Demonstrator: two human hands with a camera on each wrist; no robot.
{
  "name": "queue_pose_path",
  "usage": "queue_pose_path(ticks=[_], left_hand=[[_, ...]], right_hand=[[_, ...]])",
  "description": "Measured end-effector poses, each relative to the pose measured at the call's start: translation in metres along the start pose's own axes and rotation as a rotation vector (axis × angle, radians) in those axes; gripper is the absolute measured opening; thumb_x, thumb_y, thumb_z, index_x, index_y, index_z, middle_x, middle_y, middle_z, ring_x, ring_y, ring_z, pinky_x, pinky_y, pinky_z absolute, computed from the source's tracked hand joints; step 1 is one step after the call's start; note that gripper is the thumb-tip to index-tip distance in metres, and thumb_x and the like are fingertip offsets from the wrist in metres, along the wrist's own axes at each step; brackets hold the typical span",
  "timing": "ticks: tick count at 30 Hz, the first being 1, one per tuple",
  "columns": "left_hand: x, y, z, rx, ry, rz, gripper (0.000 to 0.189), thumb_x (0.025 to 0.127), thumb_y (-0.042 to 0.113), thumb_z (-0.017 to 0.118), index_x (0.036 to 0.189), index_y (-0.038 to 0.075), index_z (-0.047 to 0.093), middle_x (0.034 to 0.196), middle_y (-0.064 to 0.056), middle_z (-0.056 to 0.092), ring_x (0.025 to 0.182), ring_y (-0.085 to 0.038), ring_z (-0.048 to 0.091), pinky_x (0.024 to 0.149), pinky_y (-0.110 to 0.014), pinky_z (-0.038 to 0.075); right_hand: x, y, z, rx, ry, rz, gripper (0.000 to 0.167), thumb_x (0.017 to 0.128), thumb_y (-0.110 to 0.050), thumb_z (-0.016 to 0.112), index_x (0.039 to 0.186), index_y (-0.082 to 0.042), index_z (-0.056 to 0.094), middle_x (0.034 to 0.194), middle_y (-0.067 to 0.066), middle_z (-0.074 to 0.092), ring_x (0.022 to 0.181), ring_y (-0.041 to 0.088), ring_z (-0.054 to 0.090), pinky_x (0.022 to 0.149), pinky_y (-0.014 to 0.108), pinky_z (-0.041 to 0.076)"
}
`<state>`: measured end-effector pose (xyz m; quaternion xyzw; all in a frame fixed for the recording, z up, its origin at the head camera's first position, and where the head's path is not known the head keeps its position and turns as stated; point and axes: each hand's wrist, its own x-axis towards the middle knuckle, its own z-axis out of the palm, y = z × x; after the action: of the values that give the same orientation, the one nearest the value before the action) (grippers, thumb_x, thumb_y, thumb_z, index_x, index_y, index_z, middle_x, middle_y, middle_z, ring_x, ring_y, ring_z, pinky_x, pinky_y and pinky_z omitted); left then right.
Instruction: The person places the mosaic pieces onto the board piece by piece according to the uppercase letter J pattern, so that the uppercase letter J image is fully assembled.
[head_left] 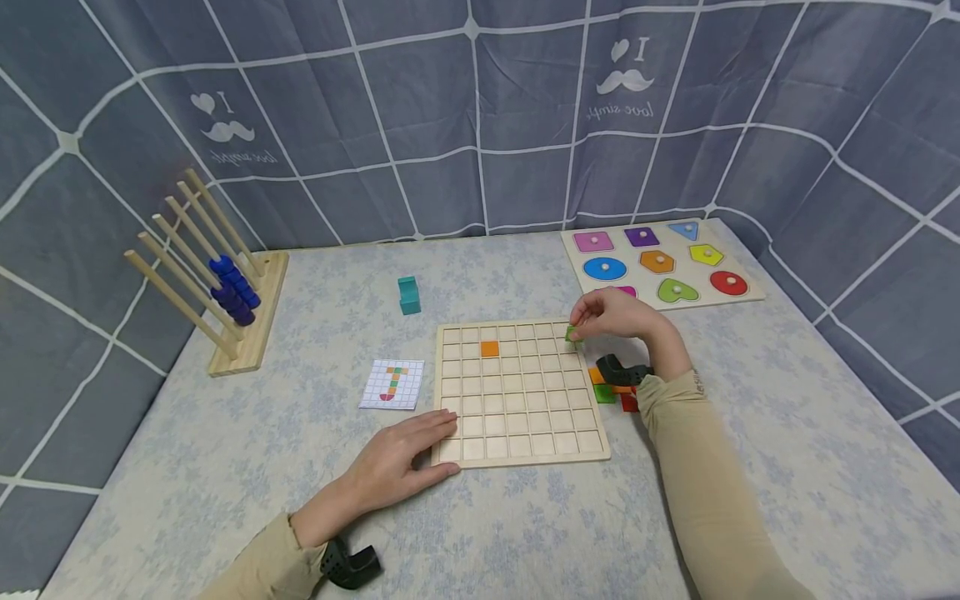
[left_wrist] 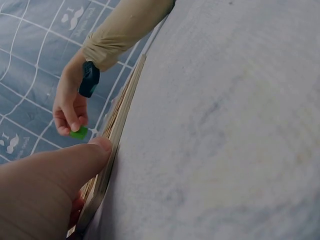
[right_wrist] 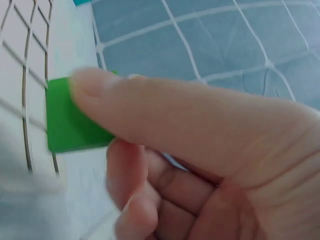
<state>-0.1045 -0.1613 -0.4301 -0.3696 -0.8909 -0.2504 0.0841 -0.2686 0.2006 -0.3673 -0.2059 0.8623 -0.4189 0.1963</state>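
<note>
The right-wrist view shows what the head view mostly hides: the right hand point(head_left: 615, 315) pinches a green tile point(right_wrist: 65, 120), its thumb laid across the tile's broad face and the other fingers folded below. From the head, only a little green peeks out at the fingertips. The left-wrist view alone shows side-on how the left hand's point(head_left: 401, 454) thumb tip meets the edge of the grid board point(head_left: 525, 402); from above, that hand's fingers lie extended and relaxed over the board's near-left corner, gripping nothing.

The green tile is at the right hand's fingertips, by the board's far-right corner and well apart from the left hand. An orange tile point(head_left: 490, 349) sits in a cell to the right hand's left. Loose tiles point(head_left: 605, 393) lie nearer the person than the right hand, partly hidden by its wrist. A pattern card point(head_left: 392, 384) lies just beyond the left hand; a peg puzzle point(head_left: 720, 298) lies beyond the right.
</note>
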Motion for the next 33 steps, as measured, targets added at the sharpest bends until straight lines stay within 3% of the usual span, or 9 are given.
queue_pose_path(ticks=[5, 13, 25, 33], left_hand=[[0.0, 0.001, 0.0, 0.004, -0.001, -0.008, 0.054, 0.083, 0.041, 0.07, 0.124, 0.007, 0.063, 0.129, -0.005, 0.058, 0.12, -0.018, 0.052, 0.096, -0.036, 0.047], [-0.001, 0.002, 0.0, 0.002, 0.01, -0.005, 0.053, 0.082, 0.041, 0.071, 0.123, 0.007, 0.064, 0.127, -0.005, 0.059, 0.119, -0.018, 0.053, 0.096, -0.035, 0.047], [0.001, 0.002, 0.0, 0.005, 0.017, -0.01, 0.054, 0.082, 0.041, 0.071, 0.123, 0.008, 0.064, 0.127, -0.004, 0.059, 0.119, -0.018, 0.053, 0.094, -0.035, 0.048], [0.0, 0.003, 0.0, 0.002, 0.018, -0.013, 0.053, 0.081, 0.041, 0.072, 0.122, 0.008, 0.064, 0.127, -0.004, 0.06, 0.119, -0.018, 0.054, 0.094, -0.035, 0.048]], right_hand=[[0.01, -0.012, 0.012, -0.007, 0.039, -0.08, 0.015, 0.083, -0.012, 0.072, 0.094, -0.002, 0.07, 0.087, 0.005, 0.068, 0.08, 0.023, 0.06, 0.075, 0.033, 0.05], [0.03, -0.027, 0.044, -0.042, 0.089, -0.136, 0.014, 0.087, -0.013, 0.068, 0.098, -0.005, 0.072, 0.094, 0.005, 0.069, 0.084, 0.02, 0.059, 0.075, 0.033, 0.05], [0.046, -0.025, 0.072, -0.106, 0.093, -0.128, 0.009, 0.089, -0.011, 0.065, 0.094, -0.006, 0.072, 0.09, 0.002, 0.069, 0.081, 0.017, 0.06, 0.071, 0.031, 0.049], [0.047, -0.026, 0.079, -0.087, 0.126, -0.128, 0.006, 0.082, -0.009, 0.073, 0.086, -0.007, 0.069, 0.081, 0.001, 0.068, 0.078, 0.017, 0.062, 0.073, 0.032, 0.051]])
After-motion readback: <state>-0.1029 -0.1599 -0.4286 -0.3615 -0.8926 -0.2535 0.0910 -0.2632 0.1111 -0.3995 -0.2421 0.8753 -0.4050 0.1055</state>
